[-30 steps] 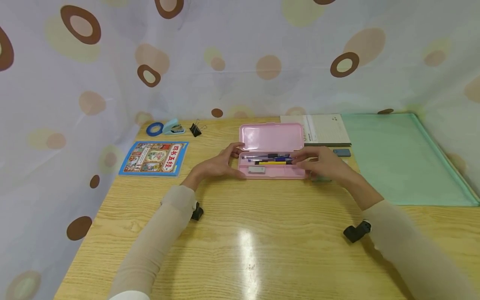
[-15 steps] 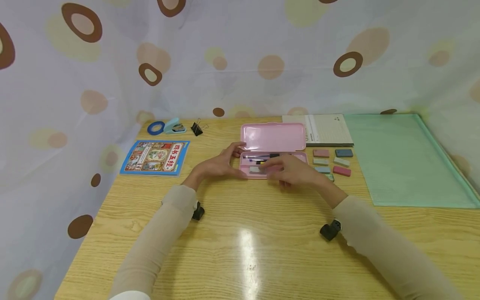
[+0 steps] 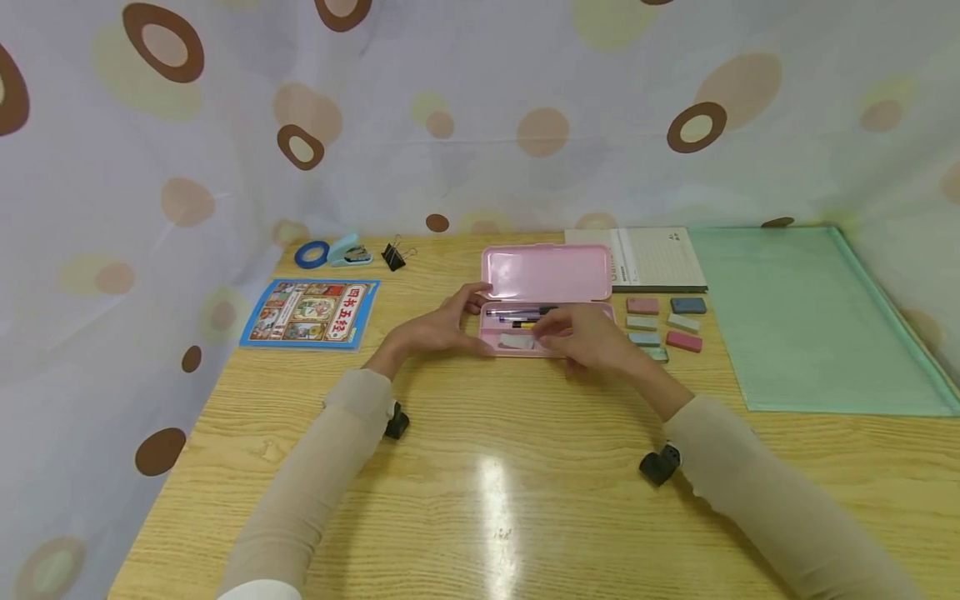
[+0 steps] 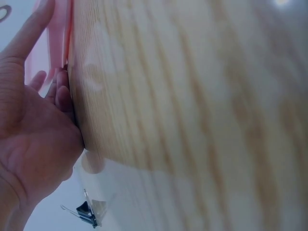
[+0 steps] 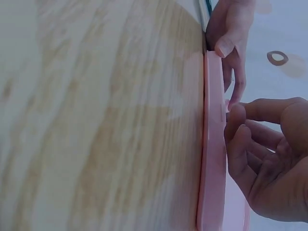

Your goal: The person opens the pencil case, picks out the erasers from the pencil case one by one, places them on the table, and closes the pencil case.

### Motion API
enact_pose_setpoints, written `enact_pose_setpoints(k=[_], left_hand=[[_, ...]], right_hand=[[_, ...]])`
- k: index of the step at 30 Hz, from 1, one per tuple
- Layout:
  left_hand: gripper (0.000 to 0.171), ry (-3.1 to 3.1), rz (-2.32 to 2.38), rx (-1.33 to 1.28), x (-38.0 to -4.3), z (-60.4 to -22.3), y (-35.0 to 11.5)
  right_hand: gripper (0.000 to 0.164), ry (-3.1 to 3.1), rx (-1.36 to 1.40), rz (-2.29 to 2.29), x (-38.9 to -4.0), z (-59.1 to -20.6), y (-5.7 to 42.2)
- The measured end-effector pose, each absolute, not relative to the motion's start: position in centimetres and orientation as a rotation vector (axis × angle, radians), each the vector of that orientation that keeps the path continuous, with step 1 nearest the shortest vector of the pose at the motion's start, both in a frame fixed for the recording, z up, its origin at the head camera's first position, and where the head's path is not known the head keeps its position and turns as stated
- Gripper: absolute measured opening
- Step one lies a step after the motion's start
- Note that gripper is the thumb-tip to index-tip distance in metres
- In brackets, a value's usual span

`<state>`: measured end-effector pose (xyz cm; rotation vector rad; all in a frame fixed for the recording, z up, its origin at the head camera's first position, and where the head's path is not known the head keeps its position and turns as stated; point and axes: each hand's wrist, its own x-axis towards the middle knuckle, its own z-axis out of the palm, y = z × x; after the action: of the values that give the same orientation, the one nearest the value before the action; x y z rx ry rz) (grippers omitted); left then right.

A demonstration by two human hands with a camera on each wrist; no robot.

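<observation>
A pink pencil case [image 3: 550,349] lies with its lid [image 3: 547,273] raised on the wooden table. My left hand [image 3: 435,331] grips its left end, thumb at the front corner and fingers near the hinge. Several pens [image 3: 513,314] lie in the rear compartment. In the front compartment is a white eraser [image 3: 514,342], tilted slightly. My right hand [image 3: 592,337] reaches over the case and pinches the right end of this eraser between thumb and forefinger. In the right wrist view those fingertips [image 5: 236,114] meet just above the case's rim; the eraser is hidden there.
Right of the case lie several loose erasers [image 3: 642,323]. Behind them is a notebook [image 3: 660,258], beside a green mat [image 3: 817,325]. On the left are a blue-edged booklet [image 3: 310,314], a blue tape roll [image 3: 311,255], a stapler [image 3: 349,252] and a black binder clip [image 3: 393,255].
My right hand has moved left from the case's right end to the white eraser, uncovering the erasers on the table. The eraser has tilted. My left hand has stayed put.
</observation>
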<state>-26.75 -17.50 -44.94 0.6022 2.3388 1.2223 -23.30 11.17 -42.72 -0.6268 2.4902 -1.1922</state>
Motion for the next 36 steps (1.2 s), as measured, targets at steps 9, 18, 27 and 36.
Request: enact_pose_setpoints(k=[9,18,27,36], left_hand=[[0.104,2.349,1.220,0.605,-26.8,-45.0,-17.5],[0.103,2.339,1.222,0.600,-27.0,-45.3,-17.5],[0.103,2.337,1.223,0.606,-27.0,-45.2,-17.5],[0.103,2.341,1.208,0.611,-27.0,-45.2,-17.5]], right_hand=[[0.024,2.541,-0.630,-1.185,-23.1,-42.9,9.6],[0.012,2.692,-0.599,-1.212,-23.4,-43.4,8.1],[0.010,2.611,-0.447,-1.398,-23.3,-42.6,9.9],[0.013,2.620,-0.285,-1.413,-23.4,-42.0,15.5]])
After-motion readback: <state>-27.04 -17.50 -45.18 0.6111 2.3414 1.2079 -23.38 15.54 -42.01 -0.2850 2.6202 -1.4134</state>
